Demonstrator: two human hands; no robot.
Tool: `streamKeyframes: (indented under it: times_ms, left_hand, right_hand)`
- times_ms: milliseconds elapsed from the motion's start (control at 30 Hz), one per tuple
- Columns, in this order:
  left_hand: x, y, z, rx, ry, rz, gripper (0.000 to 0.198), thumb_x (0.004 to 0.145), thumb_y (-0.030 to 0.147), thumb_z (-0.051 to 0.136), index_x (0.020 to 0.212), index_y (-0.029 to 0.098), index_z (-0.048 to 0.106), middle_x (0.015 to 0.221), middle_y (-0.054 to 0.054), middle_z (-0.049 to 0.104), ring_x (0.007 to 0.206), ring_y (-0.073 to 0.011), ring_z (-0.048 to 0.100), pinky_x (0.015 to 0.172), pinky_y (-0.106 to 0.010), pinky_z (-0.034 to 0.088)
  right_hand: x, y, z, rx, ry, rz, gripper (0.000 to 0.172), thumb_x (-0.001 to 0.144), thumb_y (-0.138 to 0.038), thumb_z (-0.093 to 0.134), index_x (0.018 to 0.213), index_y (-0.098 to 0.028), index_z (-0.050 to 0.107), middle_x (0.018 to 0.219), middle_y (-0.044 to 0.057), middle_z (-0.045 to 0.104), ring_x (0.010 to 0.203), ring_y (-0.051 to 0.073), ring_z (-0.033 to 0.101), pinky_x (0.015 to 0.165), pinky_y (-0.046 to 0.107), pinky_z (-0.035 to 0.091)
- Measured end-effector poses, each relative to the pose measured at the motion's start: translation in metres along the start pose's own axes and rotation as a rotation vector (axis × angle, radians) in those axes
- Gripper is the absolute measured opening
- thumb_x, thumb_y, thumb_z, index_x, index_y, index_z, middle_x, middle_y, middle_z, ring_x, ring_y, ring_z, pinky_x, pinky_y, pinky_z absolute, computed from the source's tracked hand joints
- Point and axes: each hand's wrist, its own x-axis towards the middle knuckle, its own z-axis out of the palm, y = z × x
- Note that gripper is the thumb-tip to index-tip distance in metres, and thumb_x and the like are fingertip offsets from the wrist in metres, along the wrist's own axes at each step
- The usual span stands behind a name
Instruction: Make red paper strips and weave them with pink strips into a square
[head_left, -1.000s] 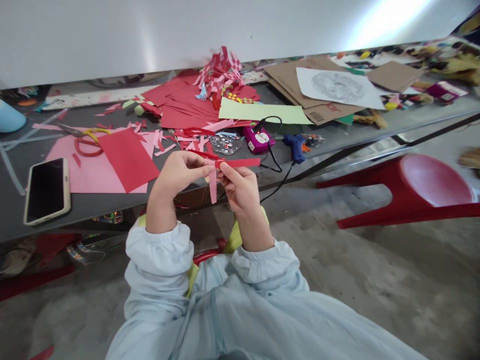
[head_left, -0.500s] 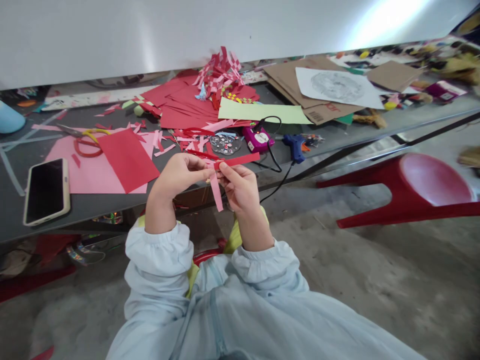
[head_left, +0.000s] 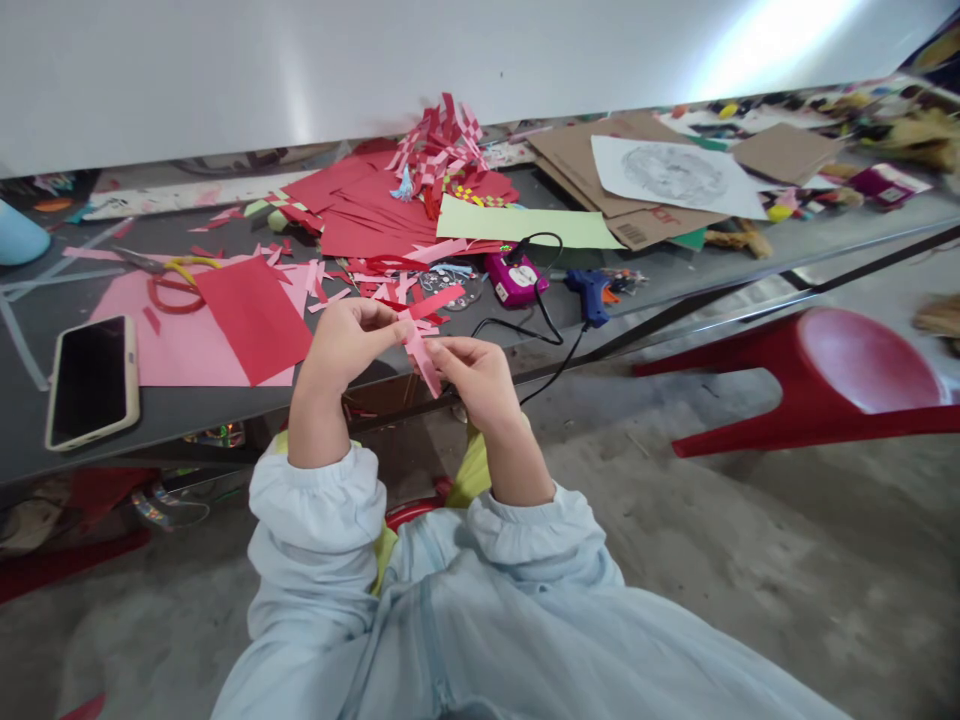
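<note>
Bright, even daylight; the strongest glare sits on the wall (head_left: 780,35) far right, a white bloom that washes out detail, with a fainter vertical sheen further left; the table (head_left: 187,410) is dark with a dull shine; shadows are soft, and the space under it is dim. The left hand (head_left: 349,340), right hand (head_left: 476,375) and strips (head_left: 424,355) are fairly sharp; clutter (head_left: 885,120) at the far right is smeared and soft; straight edges bow toward the frame borders — wide-lens distortion.
</note>
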Motion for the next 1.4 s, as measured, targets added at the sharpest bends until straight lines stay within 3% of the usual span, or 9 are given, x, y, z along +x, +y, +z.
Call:
streamKeyframes:
  times_ms: [267, 533, 733, 1000, 1200, 1400]
  left_hand:
    - [0.006, -0.008, 0.000, -0.071, 0.078, 0.028, 0.031, 0.065, 0.043, 0.079, 0.068, 0.015, 0.067, 0.063, -0.001, 0.065, 0.060, -0.0111, 0.057, 0.063, -0.025, 0.047]
    - [0.007, -0.008, -0.004, -0.082, 0.065, 0.058, 0.035, 0.061, 0.047, 0.083, 0.063, 0.016, 0.066, 0.061, 0.000, 0.065, 0.057, -0.0100, 0.055, 0.058, -0.024, 0.045]
    - [0.003, -0.004, -0.007, -0.101, 0.046, 0.073, 0.041, 0.059, 0.053, 0.083, 0.064, 0.016, 0.068, 0.062, -0.003, 0.066, 0.059, -0.0123, 0.058, 0.062, -0.026, 0.047]
    - [0.001, -0.009, -0.012, -0.071, 0.029, 0.075, 0.037, 0.061, 0.052, 0.081, 0.064, 0.017, 0.070, 0.061, -0.003, 0.066, 0.058, -0.0124, 0.057, 0.061, -0.026, 0.045]
    - [0.006, -0.025, -0.026, 0.021, 0.223, 0.016, 0.029, 0.065, 0.045, 0.078, 0.063, 0.017, 0.070, 0.056, -0.002, 0.064, 0.053, -0.0118, 0.052, 0.057, -0.027, 0.040]
    - [0.014, -0.038, -0.029, 0.072, 0.445, 0.013, 0.028, 0.069, 0.045, 0.076, 0.068, 0.017, 0.072, 0.059, -0.001, 0.065, 0.055, -0.0133, 0.056, 0.055, -0.027, 0.039]
  right_hand:
    - [-0.006, -0.002, 0.009, -0.145, -0.087, 0.002, 0.035, 0.069, -0.053, 0.079, 0.078, -0.019, 0.076, 0.072, 0.002, 0.077, 0.061, 0.010, 0.068, 0.061, 0.022, 0.055]
    - [-0.012, -0.005, 0.011, -0.111, -0.129, 0.038, 0.046, 0.068, -0.060, 0.076, 0.085, -0.018, 0.075, 0.066, 0.001, 0.074, 0.057, 0.009, 0.066, 0.058, 0.021, 0.055]
    - [-0.014, -0.008, 0.015, -0.101, -0.203, 0.057, 0.050, 0.066, -0.065, 0.074, 0.079, -0.017, 0.071, 0.061, -0.001, 0.072, 0.052, 0.008, 0.063, 0.054, 0.020, 0.053]
    - [-0.018, -0.003, 0.014, -0.205, -0.305, 0.118, 0.046, 0.074, -0.062, 0.070, 0.079, -0.017, 0.069, 0.064, 0.000, 0.073, 0.055, 0.008, 0.066, 0.057, 0.020, 0.054]
    - [-0.010, 0.004, 0.016, -0.307, -0.376, 0.141, 0.042, 0.077, -0.059, 0.069, 0.075, -0.018, 0.066, 0.064, 0.000, 0.072, 0.055, 0.009, 0.066, 0.055, 0.020, 0.053]
    - [0.013, 0.013, 0.016, -0.556, -0.390, 0.009, 0.036, 0.090, -0.050, 0.055, 0.071, -0.021, 0.057, 0.064, 0.000, 0.071, 0.055, 0.011, 0.065, 0.055, 0.021, 0.051]
